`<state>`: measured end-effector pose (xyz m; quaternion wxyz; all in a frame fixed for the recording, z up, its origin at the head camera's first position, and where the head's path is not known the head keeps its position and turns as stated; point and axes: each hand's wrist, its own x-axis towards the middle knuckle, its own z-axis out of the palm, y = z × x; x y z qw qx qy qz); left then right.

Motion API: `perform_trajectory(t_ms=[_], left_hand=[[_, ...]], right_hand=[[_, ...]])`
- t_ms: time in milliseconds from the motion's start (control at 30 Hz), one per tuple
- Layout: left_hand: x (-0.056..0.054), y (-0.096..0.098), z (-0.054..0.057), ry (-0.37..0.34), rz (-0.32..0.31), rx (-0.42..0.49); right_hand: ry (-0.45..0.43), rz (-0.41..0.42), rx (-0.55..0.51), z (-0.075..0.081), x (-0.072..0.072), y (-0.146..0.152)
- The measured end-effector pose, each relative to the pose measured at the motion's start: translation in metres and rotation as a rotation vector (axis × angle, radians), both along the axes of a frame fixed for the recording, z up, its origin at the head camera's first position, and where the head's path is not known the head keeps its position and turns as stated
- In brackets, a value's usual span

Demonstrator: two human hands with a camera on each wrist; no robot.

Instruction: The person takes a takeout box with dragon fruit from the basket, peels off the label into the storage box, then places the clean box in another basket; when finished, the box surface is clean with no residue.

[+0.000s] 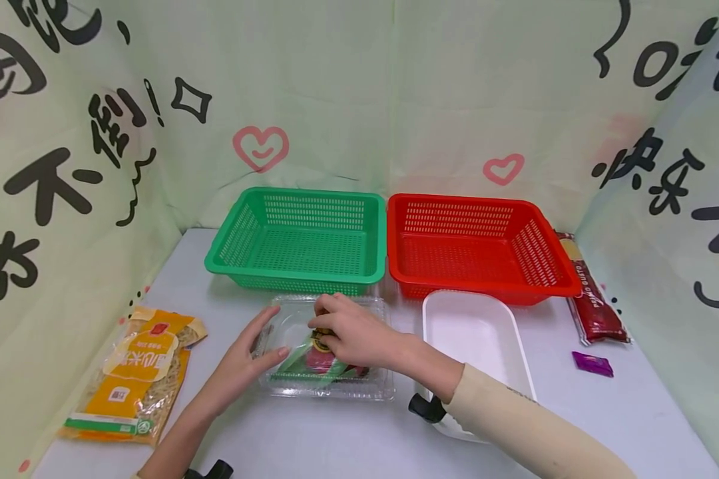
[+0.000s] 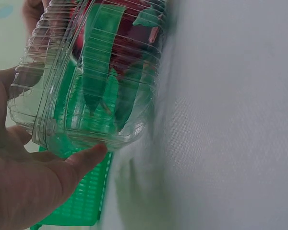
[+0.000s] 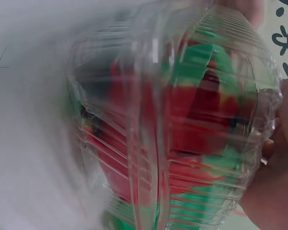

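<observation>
In the head view a clear plastic clamshell box (image 1: 359, 392) lies on the table, its ribbed lid down over its base. Inside show red or dark pink things (image 3: 197, 120) and green leaf-like strips (image 2: 103, 52). A round black-and-gold label (image 1: 320, 340) shows near the middle of the box. My left hand (image 1: 248, 359) is at the box's left end, thumb and fingers spread; in the left wrist view its thumb reaches along the near corner. My right hand (image 1: 356, 336) rests over the lid, fingers bent downward beside the label. Its fingertips are partly hidden.
Behind the box stand a green basket (image 1: 216, 265) and a red basket (image 1: 485, 289). A white tray (image 1: 473, 322) lies under my right forearm. An orange-and-clear food bag (image 1: 138, 366) is at left; a dark red packet (image 1: 599, 306) and a small purple packet (image 1: 593, 364) lie right.
</observation>
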<state>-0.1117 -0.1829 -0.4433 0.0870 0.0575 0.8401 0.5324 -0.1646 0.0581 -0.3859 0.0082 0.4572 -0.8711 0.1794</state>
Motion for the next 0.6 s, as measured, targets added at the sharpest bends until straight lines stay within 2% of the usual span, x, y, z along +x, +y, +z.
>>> perform_trajectory(t_ms=[333,600], left_hand=[[0.0016,0.0002,0.0002,-0.004,-0.006,0.017],[0.002,-0.0005,0.0009,0.002,-0.002,-0.011]], right_hand=[[-0.039,-0.029,-0.029,0.0017,0.0007,0.0011],[-0.028,-0.003,-0.021,0.0022,-0.0003,-0.0025]])
